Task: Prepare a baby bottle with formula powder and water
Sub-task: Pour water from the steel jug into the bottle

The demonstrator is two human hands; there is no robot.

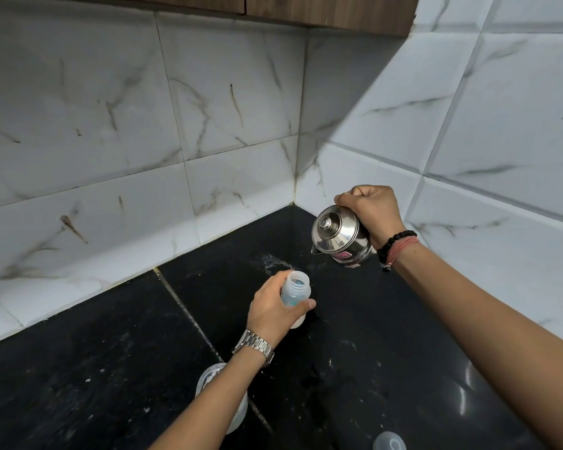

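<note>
A clear baby bottle (295,292) without its cap stands on the black counter (111,368), and my left hand (273,308) is wrapped around its body. Up and to the right, my right hand (372,212) grips a small steel jug (340,237) with a lid. The jug is tilted to the left, its spout above and right of the bottle's mouth. No stream of water is visible. White stuff lies in the bottom of the bottle.
A clear plastic container (221,397) sits half hidden under my left forearm. A translucent cap (389,441) lies at the bottom edge. A wet splash (273,261) marks the counter behind the bottle. Tiled walls meet in the corner behind.
</note>
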